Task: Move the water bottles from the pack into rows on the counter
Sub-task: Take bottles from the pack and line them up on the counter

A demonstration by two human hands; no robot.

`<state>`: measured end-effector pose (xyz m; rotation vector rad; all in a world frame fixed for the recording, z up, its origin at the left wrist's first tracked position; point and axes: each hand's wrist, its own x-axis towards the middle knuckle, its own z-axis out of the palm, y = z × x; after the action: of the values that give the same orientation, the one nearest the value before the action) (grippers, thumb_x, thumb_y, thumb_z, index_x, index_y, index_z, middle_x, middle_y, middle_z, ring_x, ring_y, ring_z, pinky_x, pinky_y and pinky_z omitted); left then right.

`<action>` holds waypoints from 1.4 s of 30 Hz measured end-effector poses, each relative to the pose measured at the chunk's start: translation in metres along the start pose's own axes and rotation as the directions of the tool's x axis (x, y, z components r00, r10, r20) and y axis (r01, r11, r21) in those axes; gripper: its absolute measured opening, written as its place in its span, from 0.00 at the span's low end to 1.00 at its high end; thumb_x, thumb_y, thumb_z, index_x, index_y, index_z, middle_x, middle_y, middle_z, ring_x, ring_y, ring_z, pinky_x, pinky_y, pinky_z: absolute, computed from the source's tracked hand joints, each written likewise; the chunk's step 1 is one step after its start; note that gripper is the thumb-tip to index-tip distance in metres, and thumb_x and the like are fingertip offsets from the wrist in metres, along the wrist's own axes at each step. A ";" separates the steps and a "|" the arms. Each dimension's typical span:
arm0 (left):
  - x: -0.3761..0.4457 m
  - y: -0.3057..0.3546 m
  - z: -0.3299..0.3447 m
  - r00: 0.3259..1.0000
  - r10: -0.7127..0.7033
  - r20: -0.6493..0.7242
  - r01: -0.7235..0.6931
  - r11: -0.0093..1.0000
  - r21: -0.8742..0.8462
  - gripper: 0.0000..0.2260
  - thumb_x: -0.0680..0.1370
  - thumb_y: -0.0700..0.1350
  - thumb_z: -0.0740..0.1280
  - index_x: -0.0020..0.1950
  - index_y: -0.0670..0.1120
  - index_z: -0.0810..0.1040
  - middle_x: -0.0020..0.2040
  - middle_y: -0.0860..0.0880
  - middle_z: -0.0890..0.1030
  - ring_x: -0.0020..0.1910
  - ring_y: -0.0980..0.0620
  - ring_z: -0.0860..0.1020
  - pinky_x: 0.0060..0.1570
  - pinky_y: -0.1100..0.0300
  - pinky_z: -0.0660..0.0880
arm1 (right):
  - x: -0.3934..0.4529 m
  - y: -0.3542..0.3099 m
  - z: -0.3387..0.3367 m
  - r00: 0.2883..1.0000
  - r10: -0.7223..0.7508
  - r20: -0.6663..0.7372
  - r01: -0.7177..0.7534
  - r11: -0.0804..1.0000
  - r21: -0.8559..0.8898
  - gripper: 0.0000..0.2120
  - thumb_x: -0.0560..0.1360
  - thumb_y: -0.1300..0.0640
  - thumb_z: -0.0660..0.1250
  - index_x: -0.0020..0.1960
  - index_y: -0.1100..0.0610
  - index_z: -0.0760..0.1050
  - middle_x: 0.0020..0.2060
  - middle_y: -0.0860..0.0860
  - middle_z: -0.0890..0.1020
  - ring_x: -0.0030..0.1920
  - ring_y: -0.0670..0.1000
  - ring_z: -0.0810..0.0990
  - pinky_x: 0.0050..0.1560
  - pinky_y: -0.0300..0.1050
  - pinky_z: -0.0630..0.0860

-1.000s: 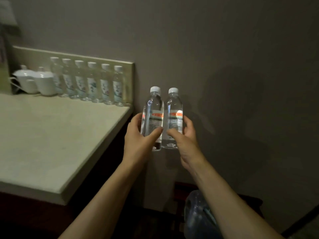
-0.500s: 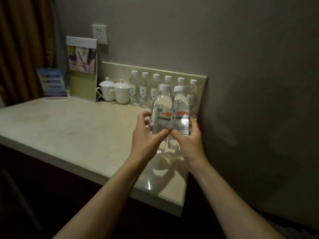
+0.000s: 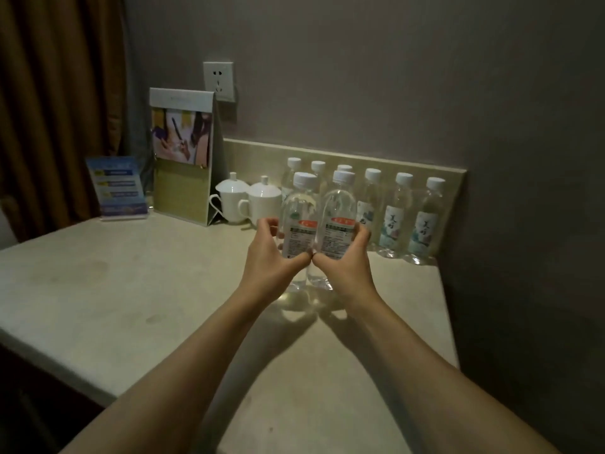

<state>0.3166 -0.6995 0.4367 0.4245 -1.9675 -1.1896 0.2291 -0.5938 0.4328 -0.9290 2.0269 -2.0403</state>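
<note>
Two clear water bottles with white caps and red-banded labels stand side by side, upright, low over or on the beige counter (image 3: 98,290). My left hand (image 3: 271,260) grips the left bottle (image 3: 299,217). My right hand (image 3: 347,260) grips the right bottle (image 3: 339,214). My thumbs touch in front of the labels. Behind them a row of several bottles (image 3: 394,221) with blue-green labels stands along the back ledge, partly hidden by the held pair. The pack is out of view.
Two white lidded cups (image 3: 262,201) stand left of the row. A tall standing card (image 3: 183,152) and a blue leaflet holder (image 3: 118,188) sit at the back left. A wall socket (image 3: 218,80) is above. The counter's right edge (image 3: 448,316) meets a dark wall.
Both hands carried the two bottles from beside the counter's right end over the counter and lowered them in front of the back row. The view turned left.
</note>
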 end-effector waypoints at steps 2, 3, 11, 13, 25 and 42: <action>0.023 -0.012 -0.001 1.000 0.005 0.007 -0.005 1.000 0.014 0.30 0.67 0.48 0.80 0.61 0.52 0.65 0.53 0.57 0.76 0.51 0.61 0.77 0.48 0.65 0.76 | 0.022 0.007 0.011 1.000 0.000 0.011 0.001 0.999 -0.037 0.35 0.68 0.61 0.75 0.64 0.46 0.56 0.61 0.52 0.75 0.59 0.51 0.78 0.49 0.35 0.73; 0.033 -0.018 -0.001 1.000 0.000 0.011 0.000 1.000 0.009 0.30 0.67 0.47 0.80 0.61 0.52 0.65 0.52 0.58 0.76 0.50 0.62 0.77 0.46 0.67 0.75 | 0.031 0.011 0.015 1.000 -0.003 0.013 0.004 0.999 -0.053 0.35 0.68 0.61 0.75 0.64 0.46 0.55 0.62 0.52 0.74 0.59 0.51 0.78 0.48 0.34 0.72; 0.097 -0.059 0.005 1.000 -0.004 0.003 0.004 1.000 -0.016 0.30 0.67 0.45 0.79 0.60 0.53 0.64 0.53 0.58 0.75 0.49 0.65 0.77 0.41 0.72 0.74 | 0.082 0.029 0.042 0.999 0.010 -0.042 -0.015 0.991 -0.132 0.35 0.69 0.60 0.76 0.64 0.48 0.56 0.63 0.53 0.74 0.60 0.51 0.77 0.62 0.49 0.75; 0.110 -0.068 0.005 1.000 -0.007 0.007 0.007 1.000 -0.029 0.30 0.67 0.46 0.79 0.60 0.53 0.64 0.53 0.58 0.75 0.49 0.65 0.77 0.40 0.71 0.75 | 0.090 0.032 0.049 0.999 0.004 -0.053 -0.011 0.992 -0.126 0.33 0.68 0.60 0.76 0.63 0.48 0.57 0.62 0.52 0.74 0.59 0.50 0.77 0.62 0.49 0.75; 0.145 -0.121 -0.001 0.969 0.008 0.246 0.036 0.984 -0.175 0.32 0.64 0.51 0.81 0.54 0.72 0.64 0.56 0.61 0.78 0.56 0.63 0.80 0.49 0.62 0.82 | 0.099 0.054 0.080 0.974 0.097 -0.207 -0.143 0.964 -0.222 0.39 0.64 0.43 0.76 0.65 0.39 0.55 0.64 0.44 0.74 0.65 0.52 0.76 0.68 0.66 0.68; 0.202 -0.026 -0.047 0.943 0.310 0.123 -0.332 0.904 0.270 0.25 0.72 0.69 0.64 0.55 0.50 0.80 0.48 0.52 0.78 0.46 0.51 0.78 0.44 0.53 0.77 | 0.131 -0.026 0.070 0.951 -0.168 -0.258 0.085 0.948 -0.305 0.29 0.73 0.43 0.66 0.72 0.52 0.69 0.65 0.49 0.76 0.64 0.49 0.75 0.65 0.50 0.74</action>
<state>0.2205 -0.8663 0.5174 0.1874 -2.1853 -0.7225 0.1672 -0.7160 0.4949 -0.8767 2.5357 -2.0771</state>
